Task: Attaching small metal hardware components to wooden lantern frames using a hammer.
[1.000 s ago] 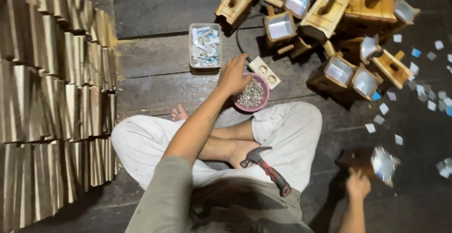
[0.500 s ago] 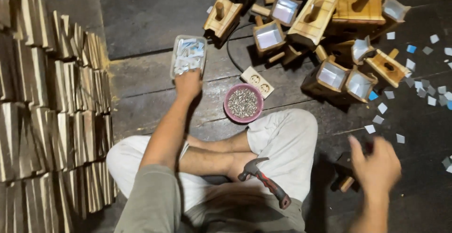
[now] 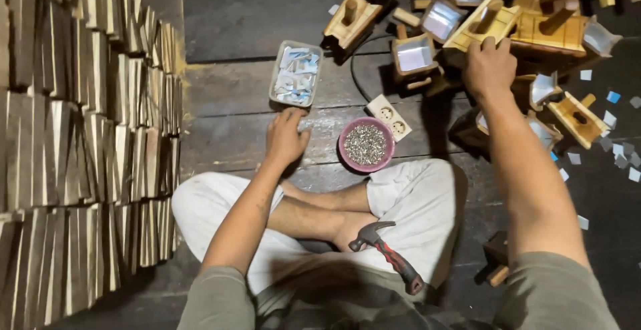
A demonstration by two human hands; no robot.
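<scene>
Bare wood everywhere: dark plank floor (image 3: 240,113), pale unfinished pieces heaped ahead.

Left hand (image 3: 286,136) rests palm-down on the floor, fingers loosely curled toward a shallow grey tray (image 3: 296,75) just beyond the fingertips. Whether it pinches anything under the palm cannot be told. Tray holds small pale blue and white square pieces.

Right hand (image 3: 489,66) is stretched forward, palm down, fingers closed over the near end of a pale wooden box-shaped piece (image 3: 482,26) in the heap. Grasp looks firm; underside of the fingers is hidden.

Between the hands, close to the crossed legs: round pink bowl (image 3: 365,145) full of small grey metal bits, likely tacks or nails. Touching its far rim, a white double socket block (image 3: 389,117) with a dark cable running off toward the heap.

Hammer (image 3: 389,258), black head and red-and-black grip, lies on the lap across white trousers, held by neither hand.

Heap of wooden holders (image 3: 554,23), several with mirrored or glassy square inserts, fills the upper right. Loose small squares (image 3: 611,120), white and blue, scattered on the floor at far right.

Left side: tall stacked rows of flat wooden slats (image 3: 80,123), standing on edge, wall-like.
</scene>
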